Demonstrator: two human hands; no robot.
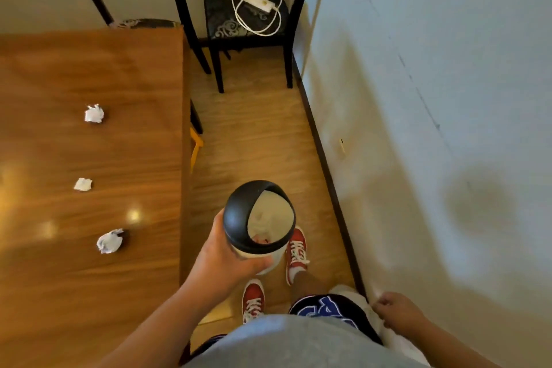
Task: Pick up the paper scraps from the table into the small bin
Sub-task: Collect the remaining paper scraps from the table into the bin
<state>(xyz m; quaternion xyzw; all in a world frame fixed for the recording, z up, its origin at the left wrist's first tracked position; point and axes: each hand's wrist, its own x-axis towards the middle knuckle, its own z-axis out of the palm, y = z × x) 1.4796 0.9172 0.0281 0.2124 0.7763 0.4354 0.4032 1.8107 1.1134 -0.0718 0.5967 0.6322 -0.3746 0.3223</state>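
Small bin gripped by left hand

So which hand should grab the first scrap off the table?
Probably the right hand: it hangs free by the hip. The left hand is gripping the bin, though it is nearer the scraps, so the right must reach across.
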